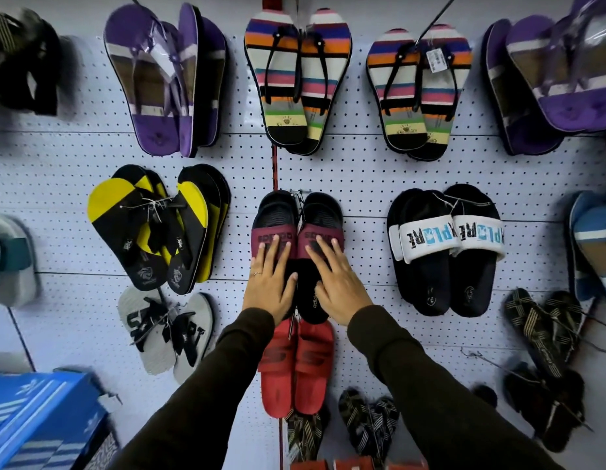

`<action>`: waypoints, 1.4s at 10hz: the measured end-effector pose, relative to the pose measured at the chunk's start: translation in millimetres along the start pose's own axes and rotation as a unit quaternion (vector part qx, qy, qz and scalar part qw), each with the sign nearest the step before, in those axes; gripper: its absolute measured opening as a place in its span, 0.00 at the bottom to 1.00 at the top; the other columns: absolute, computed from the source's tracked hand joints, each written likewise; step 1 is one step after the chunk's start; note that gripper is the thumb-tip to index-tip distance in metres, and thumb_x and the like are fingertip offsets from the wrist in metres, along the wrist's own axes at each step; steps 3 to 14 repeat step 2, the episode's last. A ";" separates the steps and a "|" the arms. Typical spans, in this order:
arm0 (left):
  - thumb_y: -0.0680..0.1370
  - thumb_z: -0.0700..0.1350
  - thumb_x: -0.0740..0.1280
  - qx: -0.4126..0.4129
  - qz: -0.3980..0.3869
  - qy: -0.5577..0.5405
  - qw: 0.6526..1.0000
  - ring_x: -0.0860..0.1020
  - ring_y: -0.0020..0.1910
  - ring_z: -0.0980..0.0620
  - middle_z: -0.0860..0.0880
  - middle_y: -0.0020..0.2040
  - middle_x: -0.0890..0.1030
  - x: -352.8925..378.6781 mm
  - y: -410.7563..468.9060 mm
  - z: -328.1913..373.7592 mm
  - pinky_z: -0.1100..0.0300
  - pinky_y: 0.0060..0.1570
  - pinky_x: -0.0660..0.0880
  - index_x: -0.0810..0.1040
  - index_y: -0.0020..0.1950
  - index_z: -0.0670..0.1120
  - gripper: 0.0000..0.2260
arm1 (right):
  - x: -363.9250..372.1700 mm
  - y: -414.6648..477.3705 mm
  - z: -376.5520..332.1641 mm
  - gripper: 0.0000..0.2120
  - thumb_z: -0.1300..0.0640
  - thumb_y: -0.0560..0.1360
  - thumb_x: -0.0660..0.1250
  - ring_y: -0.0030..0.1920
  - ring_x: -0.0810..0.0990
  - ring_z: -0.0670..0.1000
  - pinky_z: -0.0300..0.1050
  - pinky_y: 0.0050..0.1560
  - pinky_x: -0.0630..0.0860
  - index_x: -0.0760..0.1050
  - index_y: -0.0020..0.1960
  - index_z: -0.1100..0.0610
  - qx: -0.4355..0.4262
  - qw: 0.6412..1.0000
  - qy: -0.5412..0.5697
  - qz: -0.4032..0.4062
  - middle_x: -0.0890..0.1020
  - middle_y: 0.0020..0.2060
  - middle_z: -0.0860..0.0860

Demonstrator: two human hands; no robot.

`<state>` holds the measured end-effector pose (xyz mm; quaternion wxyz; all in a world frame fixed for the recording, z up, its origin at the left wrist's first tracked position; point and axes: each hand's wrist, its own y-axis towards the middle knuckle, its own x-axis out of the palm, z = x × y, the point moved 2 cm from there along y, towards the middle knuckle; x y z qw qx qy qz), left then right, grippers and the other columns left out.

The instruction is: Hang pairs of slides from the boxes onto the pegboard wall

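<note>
Head view: maroon-strapped slides (296,232) pressed flat on pegboard (362,171) by left hand (269,286) and right hand (340,288), fingers spread, nothing clasped. Hanging judged done; blue box (40,412) at eight o'clock likely reached next.

Both hands lie flat, fingers spread, on a pair of black slides with maroon straps (296,232) hanging from a hook at the middle of the white pegboard wall (362,171). Left hand (269,283) covers the left slide, with a ring on one finger; right hand (337,283) covers the right slide. Dark sleeves on both arms. Directly below hangs a red pair (296,366), its top edge overlapped by the black pair's heels. To the right, black slides with white lettered straps (445,245). To the left, yellow-and-black flip-flops (152,225). Above, striped flip-flops (295,79). A blue striped box (40,418) sits at lower left.
</note>
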<state>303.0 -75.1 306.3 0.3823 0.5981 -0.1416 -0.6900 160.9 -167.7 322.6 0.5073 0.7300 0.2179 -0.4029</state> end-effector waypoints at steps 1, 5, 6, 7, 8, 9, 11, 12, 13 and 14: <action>0.81 0.53 0.54 -0.023 0.014 -0.010 1.000 0.48 0.81 0.43 0.47 0.81 0.53 -8.9 0.0 7.1 0.45 0.79 0.52 0.55 0.80 0.49 0.27 | -45.6 -8.4 -2.0 0.31 0.55 0.80 0.59 0.83 0.50 0.53 0.59 0.79 0.59 0.55 0.81 0.49 -0.007 0.995 0.082 0.053 0.53 0.82 0.47; 0.80 0.52 0.55 -0.025 0.059 -0.035 0.997 0.51 0.81 0.45 0.48 0.81 0.55 -17.4 3.8 22.6 0.43 0.78 0.51 0.59 0.78 0.49 0.26 | -134.4 -24.9 25.2 0.26 0.51 0.80 0.61 0.81 0.56 0.48 0.54 0.79 0.63 0.61 0.76 0.40 -0.024 0.955 0.154 0.252 0.57 0.79 0.40; 0.80 0.52 0.55 -0.025 0.059 -0.035 0.997 0.51 0.81 0.45 0.48 0.81 0.55 -17.4 3.8 22.6 0.43 0.78 0.51 0.59 0.78 0.49 0.26 | -134.4 -24.9 25.2 0.26 0.51 0.80 0.61 0.81 0.56 0.48 0.54 0.79 0.63 0.61 0.76 0.40 -0.024 0.955 0.154 0.252 0.57 0.79 0.40; 0.80 0.52 0.55 -0.025 0.059 -0.035 0.997 0.51 0.81 0.45 0.48 0.81 0.55 -17.4 3.8 22.6 0.43 0.78 0.51 0.59 0.78 0.49 0.26 | -134.4 -24.9 25.2 0.26 0.51 0.80 0.61 0.81 0.56 0.48 0.54 0.79 0.63 0.61 0.76 0.40 -0.024 0.955 0.154 0.252 0.57 0.79 0.40; 0.80 0.52 0.55 -0.025 0.059 -0.035 0.997 0.51 0.81 0.45 0.48 0.81 0.55 -17.4 3.8 22.6 0.43 0.78 0.51 0.59 0.78 0.49 0.26 | -134.4 -24.9 25.2 0.26 0.51 0.80 0.61 0.81 0.56 0.48 0.54 0.79 0.63 0.61 0.76 0.40 -0.024 0.955 0.154 0.252 0.57 0.79 0.40; 0.80 0.52 0.55 -0.025 0.059 -0.035 0.997 0.51 0.81 0.45 0.48 0.81 0.55 -17.4 3.8 22.6 0.43 0.78 0.51 0.59 0.78 0.49 0.26 | -134.4 -24.9 25.2 0.26 0.51 0.80 0.61 0.81 0.56 0.48 0.54 0.79 0.63 0.61 0.76 0.40 -0.024 0.955 0.154 0.252 0.57 0.79 0.40; 0.80 0.52 0.55 -0.025 0.059 -0.035 0.997 0.51 0.81 0.45 0.48 0.81 0.55 -17.4 3.8 22.6 0.43 0.78 0.51 0.59 0.78 0.49 0.26 | -134.4 -24.9 25.2 0.26 0.51 0.80 0.61 0.81 0.56 0.48 0.54 0.79 0.63 0.61 0.76 0.40 -0.024 0.955 0.154 0.252 0.57 0.79 0.40; 0.80 0.52 0.55 -0.025 0.059 -0.035 0.997 0.51 0.81 0.45 0.48 0.81 0.55 -17.4 3.8 22.6 0.43 0.78 0.51 0.59 0.78 0.49 0.26 | -134.4 -24.9 25.2 0.26 0.51 0.80 0.61 0.81 0.56 0.48 0.54 0.79 0.63 0.61 0.76 0.40 -0.024 0.955 0.154 0.252 0.57 0.79 0.40; 0.80 0.52 0.55 -0.025 0.059 -0.035 0.997 0.51 0.81 0.45 0.48 0.81 0.55 -17.4 3.8 22.6 0.43 0.78 0.51 0.59 0.78 0.49 0.26 | -134.4 -24.9 25.2 0.26 0.51 0.80 0.61 0.81 0.56 0.48 0.54 0.79 0.63 0.61 0.76 0.40 -0.024 0.955 0.154 0.252 0.57 0.79 0.40; 0.80 0.52 0.55 -0.025 0.059 -0.035 0.997 0.51 0.81 0.45 0.48 0.81 0.55 -17.4 3.8 22.6 0.43 0.78 0.51 0.59 0.78 0.49 0.26 | -134.4 -24.9 25.2 0.26 0.51 0.80 0.61 0.81 0.56 0.48 0.54 0.79 0.63 0.61 0.76 0.40 -0.024 0.955 0.154 0.252 0.57 0.79 0.40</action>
